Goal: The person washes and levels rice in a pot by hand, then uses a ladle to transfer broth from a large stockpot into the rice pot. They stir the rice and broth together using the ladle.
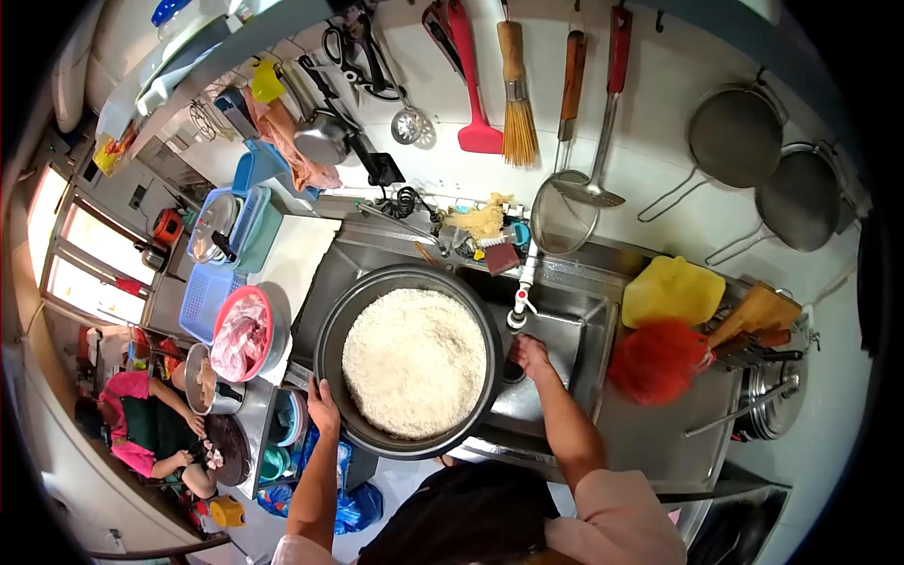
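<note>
A large dark pot [331, 325] full of white rice [414, 363] sits at the left side of the steel sink, tilted slightly in my view. My left hand [323, 409] grips the pot's near left side by its handle. My right hand [531, 355] is over the sink basin [565, 377], to the right of the pot, with its fingers loosely apart and nothing visible in them. Just above that hand is a white tap [524, 292] with a red lever. No water stream can be made out.
A blurred red strainer or bag [656, 362] and a yellow basin [672, 292] stand to the right. Meat fills a pink bowl [267, 325] on the left counter. Utensils and strainers [734, 137] hang on the wall. Another person [151, 424] works at a round board, far left.
</note>
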`<state>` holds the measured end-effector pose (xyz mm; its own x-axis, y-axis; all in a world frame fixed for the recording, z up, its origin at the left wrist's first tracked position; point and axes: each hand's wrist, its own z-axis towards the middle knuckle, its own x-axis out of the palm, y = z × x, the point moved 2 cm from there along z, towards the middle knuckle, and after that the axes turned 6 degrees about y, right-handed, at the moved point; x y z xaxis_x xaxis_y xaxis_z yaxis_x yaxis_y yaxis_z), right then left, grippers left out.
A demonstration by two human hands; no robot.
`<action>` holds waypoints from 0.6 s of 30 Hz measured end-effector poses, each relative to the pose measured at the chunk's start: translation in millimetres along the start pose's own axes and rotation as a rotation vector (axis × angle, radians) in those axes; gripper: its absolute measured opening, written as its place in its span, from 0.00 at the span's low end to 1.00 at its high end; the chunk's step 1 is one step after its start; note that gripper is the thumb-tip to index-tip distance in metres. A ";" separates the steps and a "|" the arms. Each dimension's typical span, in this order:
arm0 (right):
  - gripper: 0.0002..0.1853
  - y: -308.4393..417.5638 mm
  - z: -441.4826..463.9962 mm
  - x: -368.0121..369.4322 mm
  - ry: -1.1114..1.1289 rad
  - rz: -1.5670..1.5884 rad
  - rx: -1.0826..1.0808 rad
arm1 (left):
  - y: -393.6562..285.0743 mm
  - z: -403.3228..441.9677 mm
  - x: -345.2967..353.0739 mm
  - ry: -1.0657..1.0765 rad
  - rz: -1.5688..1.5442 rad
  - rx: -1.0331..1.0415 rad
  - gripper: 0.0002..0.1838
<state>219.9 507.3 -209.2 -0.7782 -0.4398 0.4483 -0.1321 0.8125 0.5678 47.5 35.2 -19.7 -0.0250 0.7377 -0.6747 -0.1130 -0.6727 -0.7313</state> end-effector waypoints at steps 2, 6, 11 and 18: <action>0.08 -28.2 42.0 6.8 0.091 0.309 0.097 | -6.8 0.8 1.4 0.009 -0.012 -0.027 0.29; 0.08 -34.6 93.6 32.5 0.198 0.335 0.084 | -13.2 1.4 4.3 -0.044 0.143 -0.061 0.27; 0.08 -26.0 128.3 55.9 0.382 0.223 0.056 | -0.4 5.1 7.0 -0.010 0.015 -0.137 0.27; 0.09 -49.5 109.9 49.5 0.458 -0.469 -0.189 | -3.2 4.0 6.2 -0.042 0.029 -0.080 0.32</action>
<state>120.5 487.3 -290.9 -0.3208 -0.8806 0.3486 -0.2500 0.4338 0.8657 43.7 42.1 -21.1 -0.0689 0.7184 -0.6922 -0.0319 -0.6951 -0.7182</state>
